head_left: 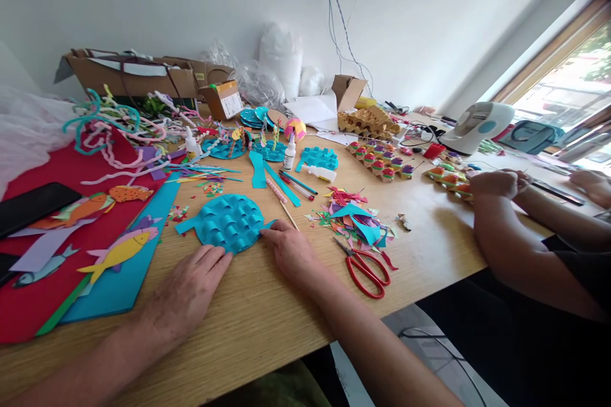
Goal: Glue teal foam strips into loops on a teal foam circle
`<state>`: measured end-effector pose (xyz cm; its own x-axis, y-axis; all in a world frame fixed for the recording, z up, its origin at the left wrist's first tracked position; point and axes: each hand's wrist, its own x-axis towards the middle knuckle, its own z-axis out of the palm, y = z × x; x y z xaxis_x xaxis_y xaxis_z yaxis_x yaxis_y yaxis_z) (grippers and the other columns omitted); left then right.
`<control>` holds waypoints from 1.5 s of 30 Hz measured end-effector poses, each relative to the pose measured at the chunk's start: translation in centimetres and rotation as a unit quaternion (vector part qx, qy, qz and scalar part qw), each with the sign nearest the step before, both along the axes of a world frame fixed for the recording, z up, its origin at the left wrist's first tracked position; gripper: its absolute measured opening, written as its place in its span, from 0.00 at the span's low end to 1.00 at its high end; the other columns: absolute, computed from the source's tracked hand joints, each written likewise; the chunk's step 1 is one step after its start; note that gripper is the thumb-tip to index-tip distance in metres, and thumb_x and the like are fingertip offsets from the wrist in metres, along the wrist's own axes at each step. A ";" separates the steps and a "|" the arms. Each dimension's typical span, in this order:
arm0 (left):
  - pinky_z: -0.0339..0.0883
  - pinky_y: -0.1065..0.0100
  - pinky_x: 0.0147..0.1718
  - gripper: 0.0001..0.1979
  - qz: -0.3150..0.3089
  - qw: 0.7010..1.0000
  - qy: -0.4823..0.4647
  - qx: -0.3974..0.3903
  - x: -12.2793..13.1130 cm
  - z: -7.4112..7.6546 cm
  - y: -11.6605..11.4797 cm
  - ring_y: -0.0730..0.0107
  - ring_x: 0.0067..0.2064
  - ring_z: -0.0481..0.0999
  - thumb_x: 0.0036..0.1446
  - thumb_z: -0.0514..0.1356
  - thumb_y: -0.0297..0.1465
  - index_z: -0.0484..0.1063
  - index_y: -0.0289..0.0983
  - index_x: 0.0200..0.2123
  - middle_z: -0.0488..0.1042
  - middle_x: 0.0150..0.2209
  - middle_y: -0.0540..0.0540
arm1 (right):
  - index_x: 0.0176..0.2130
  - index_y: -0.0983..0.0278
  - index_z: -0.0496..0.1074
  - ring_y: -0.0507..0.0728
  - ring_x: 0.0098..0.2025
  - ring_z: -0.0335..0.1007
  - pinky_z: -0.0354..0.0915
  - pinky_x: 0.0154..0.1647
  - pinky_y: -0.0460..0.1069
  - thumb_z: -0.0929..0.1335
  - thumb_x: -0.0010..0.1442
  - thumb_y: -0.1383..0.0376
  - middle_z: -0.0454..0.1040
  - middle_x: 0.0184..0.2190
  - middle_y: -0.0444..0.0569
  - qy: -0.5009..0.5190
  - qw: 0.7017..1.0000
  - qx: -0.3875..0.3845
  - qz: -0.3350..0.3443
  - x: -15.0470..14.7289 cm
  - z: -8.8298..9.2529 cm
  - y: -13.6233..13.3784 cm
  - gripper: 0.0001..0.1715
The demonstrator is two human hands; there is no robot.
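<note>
- While the blue paper disc [230,219] is lying on the desk [248,318], in from the front edge, its top is showing rows of raised, curling strips.
- The left hand [188,289] is resting at the disc's near rim, its fingertips touching the paper; the fingers are lying close together, but I cannot tell whether its grip is pinching or only pressing.
- The right hand [293,254] is reaching in from the front edge, and its grip is pinching the disc's right rim by a small blue tab [271,224].
- Another blue tab [187,226] is jutting out from the disc's left side.
- Red-handled scissors [352,257] are lying right of the right hand, toward the front edge, just beside a heap of coloured paper scraps [358,219].
- Beyond the right hand, a wooden stick [289,215] is lying slantwise, with pens [298,184] farther back.
- A white glue bottle [289,156] is standing upright toward the back edge; another bottle [321,173] is lying on its side near it.
- Toward the left edge, a yellow paper fish [121,249] is lying over blue sheets [117,283].
- Toward the right, a co-worker's hands [496,183] are working near a painted egg tray [449,181].
</note>
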<state>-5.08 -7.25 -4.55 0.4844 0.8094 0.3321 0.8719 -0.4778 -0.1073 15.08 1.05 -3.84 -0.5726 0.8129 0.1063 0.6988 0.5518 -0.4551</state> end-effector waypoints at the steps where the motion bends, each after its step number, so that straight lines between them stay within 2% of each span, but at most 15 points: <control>1: 0.71 0.61 0.40 0.24 0.000 1.000 -0.008 0.002 -0.1 -0.1 0.0 0.59 0.41 0.72 0.49 0.44 0.14 0.72 0.30 0.44 0.74 0.40 0.39 | 0.45 0.57 0.73 0.53 0.39 0.68 0.60 0.41 0.45 0.59 0.57 0.74 0.71 0.43 0.47 -0.003 1.000 0.003 0.002 0.0 0.0 0.0 0.21; 12: 0.70 0.58 0.41 0.23 -0.005 0.998 -0.054 0.007 -0.3 -0.4 0.2 0.59 0.43 0.71 0.49 0.44 0.15 0.72 0.31 0.43 0.74 0.41 0.38 | 0.43 0.58 0.72 0.52 0.36 0.67 0.59 0.35 0.45 0.58 0.59 0.73 0.69 0.41 0.46 -0.035 0.999 0.019 0.006 -0.2 0.3 -0.1 0.20; 20: 0.70 0.59 0.43 0.24 0.003 0.999 -0.040 0.005 -0.3 0.0 0.2 0.60 0.43 0.71 0.47 0.45 0.15 0.72 0.32 0.43 0.74 0.41 0.40 | 0.45 0.57 0.71 0.53 0.37 0.68 0.60 0.35 0.45 0.58 0.58 0.73 0.70 0.41 0.46 -0.052 0.998 0.019 0.002 -0.3 0.6 -0.2 0.21; 27: 0.68 0.59 0.44 0.24 0.005 0.999 -0.048 0.003 -0.4 -0.3 0.0 0.60 0.44 0.71 0.48 0.44 0.15 0.71 0.30 0.44 0.74 0.42 0.39 | 0.50 0.63 0.69 0.54 0.41 0.69 0.61 0.42 0.45 0.58 0.57 0.75 0.71 0.42 0.51 0.032 0.999 0.029 -0.028 -0.1 0.1 -0.4 0.24; 30: 0.67 0.60 0.46 0.24 0.006 0.999 -0.045 0.007 -0.6 -0.3 -0.1 0.60 0.46 0.71 0.49 0.44 0.16 0.71 0.31 0.46 0.74 0.43 0.40 | 0.49 0.64 0.69 0.54 0.41 0.69 0.62 0.42 0.45 0.58 0.59 0.73 0.72 0.41 0.51 0.057 0.997 0.043 -0.013 -0.2 0.4 -1.1 0.21; 34: 0.67 0.60 0.45 0.24 0.009 0.999 -0.051 0.007 -0.6 -0.5 0.0 0.61 0.45 0.71 0.50 0.44 0.17 0.70 0.33 0.46 0.73 0.43 0.41 | 0.48 0.60 0.70 0.55 0.41 0.70 0.62 0.40 0.45 0.57 0.61 0.70 0.73 0.41 0.49 0.020 0.999 0.030 0.030 -0.8 1.1 -2.1 0.19; 45: 0.69 0.61 0.41 0.22 0.005 0.997 -0.066 0.030 -0.4 -1.1 0.4 0.61 0.42 0.69 0.52 0.45 0.15 0.70 0.32 0.46 0.72 0.41 0.41 | 0.48 0.58 0.70 0.56 0.40 0.71 0.59 0.33 0.46 0.57 0.59 0.71 0.73 0.43 0.48 -0.075 0.996 0.036 0.021 -1.8 1.3 -2.4 0.22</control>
<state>-5.47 -6.88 -5.63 0.4259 0.7901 0.4409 0.8848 -0.4656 -0.0203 13.33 -1.31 -2.50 -0.6193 0.7816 0.0752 0.7318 0.6092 -0.3056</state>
